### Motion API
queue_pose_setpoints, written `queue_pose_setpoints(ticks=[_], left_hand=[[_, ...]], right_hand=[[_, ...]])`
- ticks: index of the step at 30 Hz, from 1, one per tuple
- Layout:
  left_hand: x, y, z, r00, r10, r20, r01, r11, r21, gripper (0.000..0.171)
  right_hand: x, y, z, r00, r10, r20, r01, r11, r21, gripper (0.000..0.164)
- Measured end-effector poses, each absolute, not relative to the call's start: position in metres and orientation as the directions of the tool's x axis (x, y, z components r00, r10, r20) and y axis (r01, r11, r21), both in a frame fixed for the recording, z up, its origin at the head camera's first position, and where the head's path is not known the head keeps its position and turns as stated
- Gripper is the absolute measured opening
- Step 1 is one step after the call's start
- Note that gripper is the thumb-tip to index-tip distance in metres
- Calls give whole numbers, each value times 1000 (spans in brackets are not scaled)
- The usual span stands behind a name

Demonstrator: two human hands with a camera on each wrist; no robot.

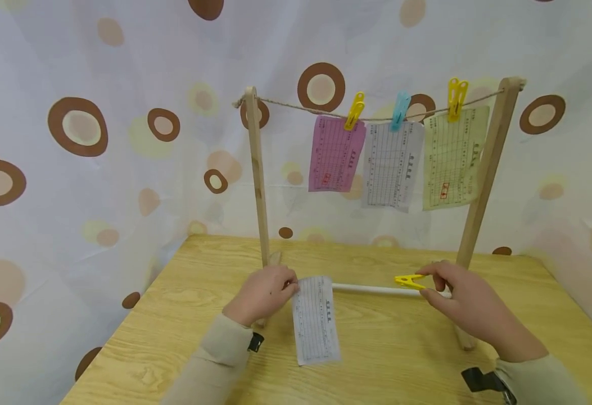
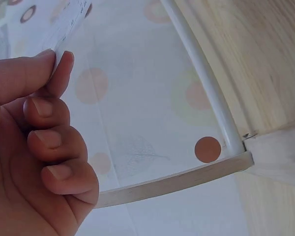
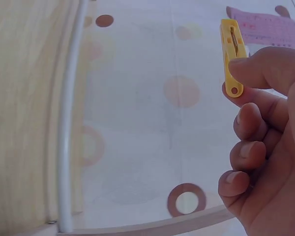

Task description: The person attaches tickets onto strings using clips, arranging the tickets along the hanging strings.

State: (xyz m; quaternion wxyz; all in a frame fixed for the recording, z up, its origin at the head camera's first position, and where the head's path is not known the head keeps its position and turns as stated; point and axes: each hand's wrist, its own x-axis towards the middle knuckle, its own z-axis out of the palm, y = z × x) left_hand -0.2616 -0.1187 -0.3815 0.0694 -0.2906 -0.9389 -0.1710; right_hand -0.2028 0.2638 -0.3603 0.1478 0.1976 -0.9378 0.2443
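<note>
Between thumb and forefinger, my left hand (image 1: 265,292) pinches a white printed slip (image 1: 317,323) by its upper left corner; the slip hangs down over the table. My right hand (image 1: 470,306) pinches a yellow clothespin (image 1: 409,281) by its handle ends, its nose pointing left toward the slip. In the right wrist view the clothespin (image 3: 232,56) lies between thumb and forefinger, the other fingers curled. Above both hands a twine line (image 1: 296,107) carries a pink slip (image 1: 337,154), a white slip (image 1: 393,166) and a green slip (image 1: 455,160).
Two wooden posts (image 1: 257,174) hold up the twine, with a white crossbar (image 1: 371,289) low between them. A light blue clothespin (image 1: 401,111) and yellow clothespins (image 1: 355,111) grip the hung slips. Behind the wooden table (image 1: 376,360) hangs a dotted curtain (image 1: 123,169).
</note>
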Motion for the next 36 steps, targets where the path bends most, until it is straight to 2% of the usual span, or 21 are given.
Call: queue_pose_setpoints(ticks=[9, 15, 22, 30, 36], left_hand=[[-262, -118, -355, -799, 530, 284, 587, 789, 179, 14], [-266, -118, -334, -789, 526, 317, 589, 795, 148, 13], [-272, -121, -305, -740, 535, 407, 602, 797, 48, 12], [-277, -129, -274, -675, 511, 532, 616, 787, 27, 10], [-282, -140, -247, -653, 487, 580, 609, 793, 21, 13]], right_hand=[[-210, 250, -324, -819, -371, 438, -522, 797, -302, 17], [-215, 245, -300, -790, -408, 457, -545, 809, -220, 23], [-219, 241, -266, -802, -445, 399, -541, 824, -168, 26], [-225, 233, -225, -818, -452, 355, -535, 825, -181, 27], [-230, 223, -193, -818, -441, 369, -526, 834, -169, 25]])
